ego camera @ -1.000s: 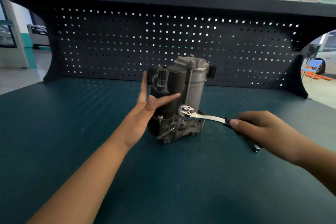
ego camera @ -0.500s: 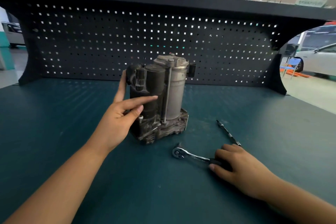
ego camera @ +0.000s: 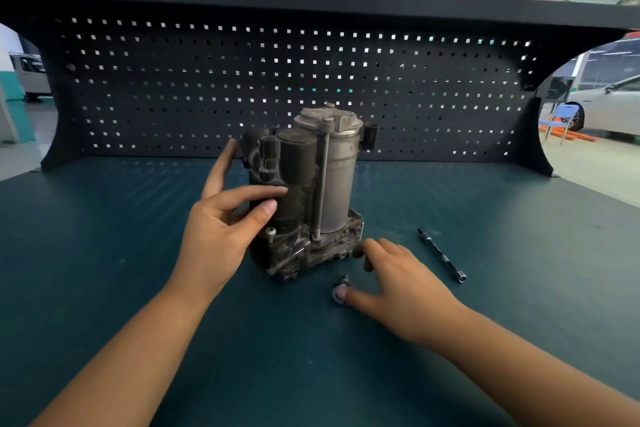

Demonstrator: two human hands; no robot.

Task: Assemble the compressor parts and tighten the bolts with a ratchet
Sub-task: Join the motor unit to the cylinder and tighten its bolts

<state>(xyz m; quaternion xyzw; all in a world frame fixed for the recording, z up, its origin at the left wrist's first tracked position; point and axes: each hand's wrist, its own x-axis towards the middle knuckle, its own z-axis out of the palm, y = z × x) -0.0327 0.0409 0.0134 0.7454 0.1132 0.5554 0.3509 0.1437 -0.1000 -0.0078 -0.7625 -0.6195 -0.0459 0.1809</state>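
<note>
The grey and black compressor (ego camera: 311, 184) stands upright on the teal bench (ego camera: 104, 253), with a long bolt running down its front. My left hand (ego camera: 221, 225) steadies its left side, fingers straight and thumb pressed against the dark cylinder. The ratchet (ego camera: 340, 292) lies flat on the bench in front of the compressor; only its head shows, the rest is hidden under my right hand. My right hand (ego camera: 398, 281) hovers over it with fingers spread, thumb tip at the ratchet head and fingertips close to the compressor's base.
A thin black extension bar (ego camera: 442, 256) lies on the bench to the right of my right hand. A dark pegboard wall (ego camera: 415, 97) closes off the back of the bench. Parked cars and a blue chair show beyond the bench.
The ratchet left the compressor's lower bolt and was laid on the bench. My right hand then let go of its handle and slid forward over it toward the base. My left hand stayed put.
</note>
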